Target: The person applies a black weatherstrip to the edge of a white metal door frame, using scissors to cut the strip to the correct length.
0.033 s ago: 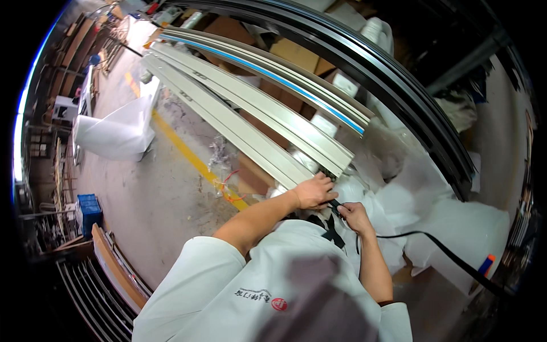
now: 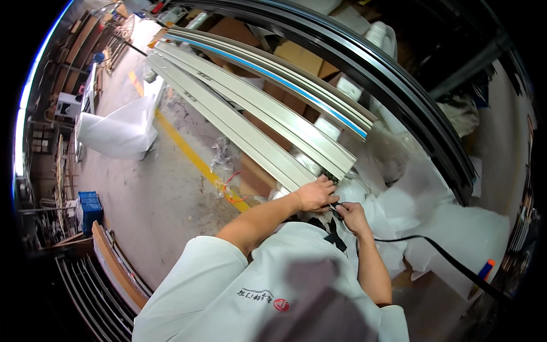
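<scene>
My left hand (image 2: 317, 195) lies at the near end of a long pale profile (image 2: 245, 137), its fingers curled over a short dark stretch of black strip. Close on its right, my right hand (image 2: 353, 218) pinches the same black strip (image 2: 436, 244) between thumb and fingers. From there the strip trails off to the right in a loose curve. A second pale profile (image 2: 285, 122) runs alongside, its end just beyond my left fingers. How the strip meets the profile is hidden under my hands.
A blue-striped profile (image 2: 273, 77) and long black profiles (image 2: 399, 85) lie farther back. White foam wrapping (image 2: 456, 228) bulges at the right. On the left are a white sheet (image 2: 117, 131), a blue crate (image 2: 89, 211) and a yellow floor line (image 2: 185, 148).
The whole view has shifted very slightly. Both hands keep nearly the same place and grip on the strip.
</scene>
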A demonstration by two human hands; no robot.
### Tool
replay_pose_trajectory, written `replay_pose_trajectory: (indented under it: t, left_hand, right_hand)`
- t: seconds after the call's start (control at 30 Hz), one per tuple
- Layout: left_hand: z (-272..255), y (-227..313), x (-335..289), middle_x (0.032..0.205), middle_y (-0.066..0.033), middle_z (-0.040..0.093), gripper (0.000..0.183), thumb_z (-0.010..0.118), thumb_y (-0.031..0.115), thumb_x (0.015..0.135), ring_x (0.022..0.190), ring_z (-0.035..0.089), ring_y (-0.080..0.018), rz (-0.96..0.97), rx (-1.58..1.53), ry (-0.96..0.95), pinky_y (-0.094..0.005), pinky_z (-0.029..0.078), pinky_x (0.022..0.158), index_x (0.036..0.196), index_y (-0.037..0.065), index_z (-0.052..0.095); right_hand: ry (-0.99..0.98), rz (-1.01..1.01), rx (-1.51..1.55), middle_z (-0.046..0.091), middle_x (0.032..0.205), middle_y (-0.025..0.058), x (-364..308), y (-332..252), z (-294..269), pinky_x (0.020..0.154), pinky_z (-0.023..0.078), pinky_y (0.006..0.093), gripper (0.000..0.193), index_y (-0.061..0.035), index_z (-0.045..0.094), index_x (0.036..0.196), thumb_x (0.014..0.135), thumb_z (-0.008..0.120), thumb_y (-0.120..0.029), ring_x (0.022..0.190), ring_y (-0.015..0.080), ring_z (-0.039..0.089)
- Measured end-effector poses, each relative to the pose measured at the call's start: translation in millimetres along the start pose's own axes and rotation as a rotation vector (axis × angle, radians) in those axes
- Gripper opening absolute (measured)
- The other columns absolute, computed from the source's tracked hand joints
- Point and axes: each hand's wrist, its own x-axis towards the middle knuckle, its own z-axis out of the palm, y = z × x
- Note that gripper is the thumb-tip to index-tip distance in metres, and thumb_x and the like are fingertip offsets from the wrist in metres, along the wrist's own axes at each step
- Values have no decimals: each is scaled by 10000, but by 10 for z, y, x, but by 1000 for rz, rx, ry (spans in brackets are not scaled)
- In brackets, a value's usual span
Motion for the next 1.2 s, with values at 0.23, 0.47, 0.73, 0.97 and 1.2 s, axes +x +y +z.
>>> replay_pose_trajectory:
  t: [0.23,0.47,0.73,0.97,1.2]
  left_hand:
    - [109,-8,-43,933,-99,550,308,723,350,748,977,529,-295,-6,6,56,-439,388,880,879,86,634]
    - [208,-22,-58,920,-102,555,276,747,340,712,974,524,-298,-6,-12,77,-457,377,876,794,94,652]
    - [370,-83,85,907,-125,572,257,686,332,717,988,542,-315,69,18,121,-468,382,876,748,81,644]
    - [415,15,-50,963,-106,574,285,710,357,718,1030,527,-290,-14,64,111,-449,367,889,788,83,669]
    - [399,-12,-56,977,-127,567,298,726,351,709,1043,518,-314,12,37,89,-471,362,889,794,73,661]
  right_hand:
    - [-50,21,67,586,723,52,-228,115,-240,635,447,313,224,21,585,850,914,667,-176,679,137,509]
    - [-155,93,73,517,691,-23,-475,-3,-430,586,389,277,227,11,559,783,965,612,-115,651,89,434]
    - [71,20,103,617,717,90,-859,437,-321,573,467,374,194,-12,600,849,951,589,-177,622,180,570]
    - [53,-31,-317,695,981,224,-784,125,-531,787,500,421,381,70,655,1064,1015,524,-284,844,375,604]
    - [-131,193,-210,684,1079,275,-977,-219,-566,874,490,474,398,77,654,1102,1027,491,-279,1030,443,624]
